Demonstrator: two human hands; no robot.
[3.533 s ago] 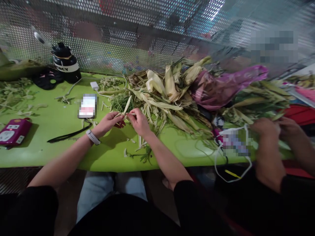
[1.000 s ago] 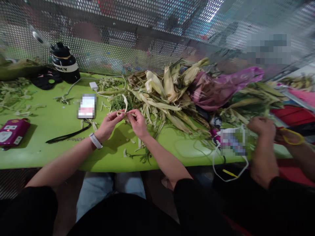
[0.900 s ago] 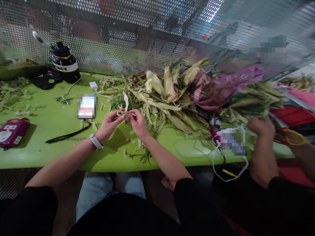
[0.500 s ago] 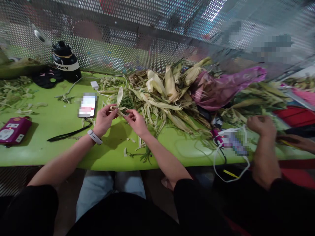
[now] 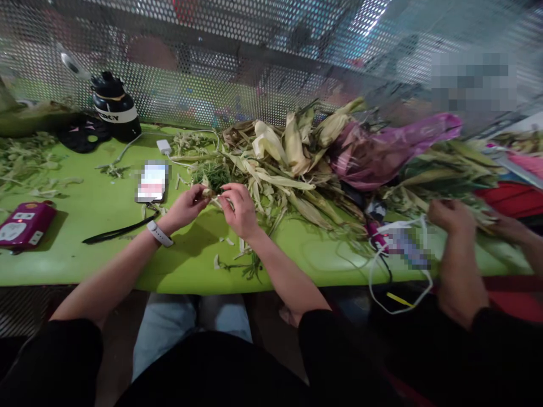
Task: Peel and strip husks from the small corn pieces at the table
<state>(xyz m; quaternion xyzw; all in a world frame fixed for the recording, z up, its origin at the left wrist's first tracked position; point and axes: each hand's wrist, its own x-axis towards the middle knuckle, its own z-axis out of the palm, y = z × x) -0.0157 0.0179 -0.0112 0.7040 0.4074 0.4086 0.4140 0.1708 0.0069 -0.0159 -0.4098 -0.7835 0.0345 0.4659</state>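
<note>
My left hand (image 5: pixel 186 207), with a white wristband, and my right hand (image 5: pixel 240 208) meet above the green table (image 5: pixel 76 249). Both are closed in a pinch on a small pale strip of corn husk (image 5: pixel 208 192) held between their fingertips. Just beyond them lies a big pile of corn husks and leaves (image 5: pixel 280 164). Small husk scraps (image 5: pixel 237 257) lie on the table under my hands.
A phone (image 5: pixel 151 182) with a cable and a black strap (image 5: pixel 116 232) lie left of my hands. A magenta device (image 5: pixel 21 223), a black bottle (image 5: pixel 112 107), a pink plastic bag (image 5: pixel 382 150). Another person's hands (image 5: pixel 452 217) work at the right. A perforated metal screen (image 5: pixel 220 62) backs the table.
The husk strip that stood up between my fingers has been folded down and drawn in. My hands came closer together. The other person's hands moved among the leaves.
</note>
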